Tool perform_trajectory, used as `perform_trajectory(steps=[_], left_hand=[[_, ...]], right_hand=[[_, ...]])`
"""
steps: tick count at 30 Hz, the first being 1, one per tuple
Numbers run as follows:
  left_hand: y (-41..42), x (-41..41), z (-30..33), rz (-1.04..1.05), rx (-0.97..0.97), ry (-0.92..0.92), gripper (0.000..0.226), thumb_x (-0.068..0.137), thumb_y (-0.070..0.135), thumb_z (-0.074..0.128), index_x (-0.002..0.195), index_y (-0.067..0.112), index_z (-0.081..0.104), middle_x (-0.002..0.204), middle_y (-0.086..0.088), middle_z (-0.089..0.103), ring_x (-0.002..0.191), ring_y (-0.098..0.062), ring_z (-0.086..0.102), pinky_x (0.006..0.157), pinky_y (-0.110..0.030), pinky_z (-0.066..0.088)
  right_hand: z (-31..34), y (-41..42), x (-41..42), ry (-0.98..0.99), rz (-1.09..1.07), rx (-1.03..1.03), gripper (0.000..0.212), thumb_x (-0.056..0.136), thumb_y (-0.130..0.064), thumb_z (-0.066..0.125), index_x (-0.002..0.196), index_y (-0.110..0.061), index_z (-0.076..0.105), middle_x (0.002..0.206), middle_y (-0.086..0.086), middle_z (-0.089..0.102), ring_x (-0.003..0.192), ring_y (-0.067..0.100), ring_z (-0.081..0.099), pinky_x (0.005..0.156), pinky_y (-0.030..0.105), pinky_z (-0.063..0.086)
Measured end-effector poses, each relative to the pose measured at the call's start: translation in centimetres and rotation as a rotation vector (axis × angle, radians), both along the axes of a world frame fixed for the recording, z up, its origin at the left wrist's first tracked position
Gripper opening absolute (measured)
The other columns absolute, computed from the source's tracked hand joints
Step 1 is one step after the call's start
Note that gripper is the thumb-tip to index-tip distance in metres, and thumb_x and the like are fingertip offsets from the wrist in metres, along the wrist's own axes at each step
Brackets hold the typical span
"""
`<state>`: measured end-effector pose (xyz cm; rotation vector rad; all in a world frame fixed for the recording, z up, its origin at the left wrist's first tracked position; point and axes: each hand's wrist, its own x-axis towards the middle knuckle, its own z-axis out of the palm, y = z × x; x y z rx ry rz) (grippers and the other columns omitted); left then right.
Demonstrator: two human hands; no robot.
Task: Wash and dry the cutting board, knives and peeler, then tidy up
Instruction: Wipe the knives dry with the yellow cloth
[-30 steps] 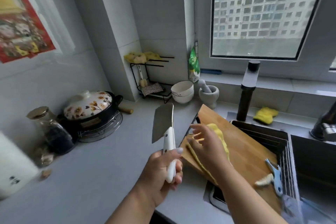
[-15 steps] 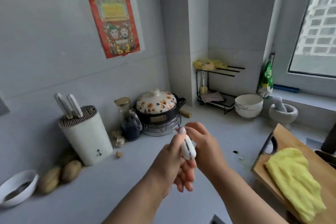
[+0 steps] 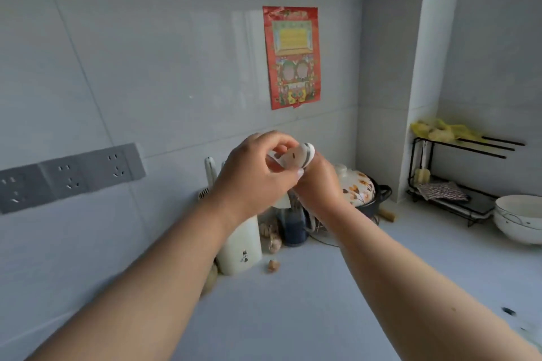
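head view: we looked at a counter corner; both hands were raised above the knife block (image 3: 239, 246).
knife: only the white handle butt (image 3: 296, 155) showed, end-on to the camera; the blade was hidden behind the hands, so we could not tell which way it pointed.
left hand (image 3: 252, 176): fingers curled round the near part of the handle, holding it.
right hand (image 3: 315, 184): wrapped on the handle from the other side, also holding; thumb tip against the butt.
where: the knife sat in the air between the two hands, above and just right of the block, not in a slot.
block: one white handle (image 3: 210, 168) stood in it already; the slots were mostly covered by the left wrist.
step: we judged this to be the tidy-up part, putting a knife back.
next move: we judged it needed the blade tipped point-down, lined up with a free slot and slid in straight.
nearby: flowered pot (image 3: 356, 187) and dark jar (image 3: 293, 228) right of the block, bowls (image 3: 519, 220) far right.
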<state>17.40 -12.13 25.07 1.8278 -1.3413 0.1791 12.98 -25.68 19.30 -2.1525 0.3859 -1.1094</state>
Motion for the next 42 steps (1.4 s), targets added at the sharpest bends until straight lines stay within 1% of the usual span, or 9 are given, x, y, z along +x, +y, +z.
perform_trajectory(steps=[6, 8, 11, 20, 26, 32, 34, 37, 42], left_hand=[[-0.7, 5.7, 2.7, 0.125, 0.02, -0.189, 0.038, 0.077, 0.051, 0.072, 0.111, 0.038, 0.061, 0.103, 0.01, 0.062, 0.09, -0.01, 0.06, 0.074, -0.026, 0.05], [-1.2, 7.1, 2.8, 0.166, 0.029, -0.242, 0.037, 0.081, 0.051, 0.068, 0.114, 0.035, 0.061, 0.105, 0.009, 0.061, 0.092, -0.012, 0.058, 0.073, -0.024, 0.046], [-1.8, 9.1, 2.3, 0.199, 0.038, -0.28, 0.037, 0.084, 0.049, 0.065, 0.116, 0.032, 0.061, 0.109, 0.007, 0.063, 0.095, -0.014, 0.059, 0.076, -0.026, 0.047], [-2.9, 12.0, 0.8, 0.232, 0.014, -0.306, 0.037, 0.086, 0.048, 0.063, 0.117, 0.029, 0.061, 0.108, 0.003, 0.064, 0.094, -0.017, 0.06, 0.078, -0.029, 0.051], [-3.2, 13.1, -0.1, 0.245, 0.019, -0.28, 0.031, 0.085, 0.048, 0.063, 0.11, 0.03, 0.062, 0.105, 0.005, 0.065, 0.093, -0.017, 0.06, 0.079, -0.029, 0.05], [-3.5, 14.1, -0.6, 0.261, 0.084, -0.35, 0.032, 0.09, 0.042, 0.059, 0.118, 0.029, 0.051, 0.098, 0.001, 0.064, 0.087, -0.023, 0.06, 0.074, -0.033, 0.051], [-3.8, 14.7, -0.8, 0.296, 0.113, -0.375, 0.03, 0.091, 0.042, 0.057, 0.117, 0.027, 0.049, 0.095, 0.0, 0.065, 0.086, -0.026, 0.06, 0.073, -0.035, 0.051], [-4.7, 15.9, -0.8, 0.346, 0.141, -0.368, 0.025, 0.093, 0.04, 0.055, 0.113, 0.026, 0.048, 0.091, 0.002, 0.065, 0.083, -0.027, 0.059, 0.068, -0.032, 0.046], [-6.8, 17.7, -1.7, 0.392, 0.252, -0.338, 0.022, 0.093, 0.032, 0.055, 0.111, 0.026, 0.044, 0.091, -0.001, 0.064, 0.081, -0.029, 0.058, 0.065, -0.031, 0.042]], right_hand=[[3.1, -0.1, 6.0, 0.024, 0.011, -0.066, 0.019, 0.088, -0.026, 0.06, 0.079, -0.041, 0.053, 0.09, -0.006, 0.061, 0.077, 0.006, 0.056, 0.056, 0.012, 0.033], [2.9, -0.5, 8.0, 0.048, 0.023, -0.046, 0.006, 0.087, -0.031, 0.061, 0.092, -0.034, 0.061, 0.092, -0.006, 0.063, 0.075, 0.003, 0.056, 0.055, 0.014, 0.036], [2.4, -1.1, 10.2, 0.08, 0.01, -0.027, 0.025, 0.085, -0.035, 0.064, 0.107, -0.025, 0.064, 0.096, -0.005, 0.066, 0.081, 0.008, 0.061, 0.058, 0.016, 0.04], [1.8, -1.6, 12.6, 0.079, 0.074, 0.068, 0.012, 0.086, -0.018, 0.065, 0.093, -0.024, 0.057, 0.089, -0.003, 0.062, 0.065, -0.005, 0.05, 0.051, 0.003, 0.037], [0.8, -2.2, 13.9, 0.133, 0.06, 0.046, 0.023, 0.085, -0.021, 0.065, 0.106, -0.014, 0.064, 0.092, -0.001, 0.063, 0.065, -0.007, 0.049, 0.052, 0.001, 0.036], [0.0, -2.3, 15.2, 0.204, 0.065, 0.067, 0.02, 0.085, -0.018, 0.066, 0.073, -0.024, 0.051, 0.071, -0.01, 0.055, 0.06, -0.002, 0.047, 0.047, 0.008, 0.033], [-0.6, -2.6, 15.4, 0.22, 0.131, 0.151, 0.015, 0.085, -0.011, 0.065, 0.085, -0.023, 0.056, 0.079, -0.007, 0.063, 0.069, 0.001, 0.058, 0.053, 0.008, 0.036], [-1.9, -3.1, 15.6, 0.18, 0.242, 0.326, 0.049, 0.082, 0.008, 0.053, 0.123, -0.02, 0.053, 0.111, 0.003, 0.065, 0.097, 0.015, 0.064, 0.079, 0.028, 0.051], [-3.1, -3.5, 15.0, 0.138, 0.35, 0.655, 0.045, 0.092, 0.002, 0.039, 0.134, -0.013, 0.048, 0.129, 0.01, 0.056, 0.112, 0.022, 0.055, 0.1, 0.039, 0.045]])
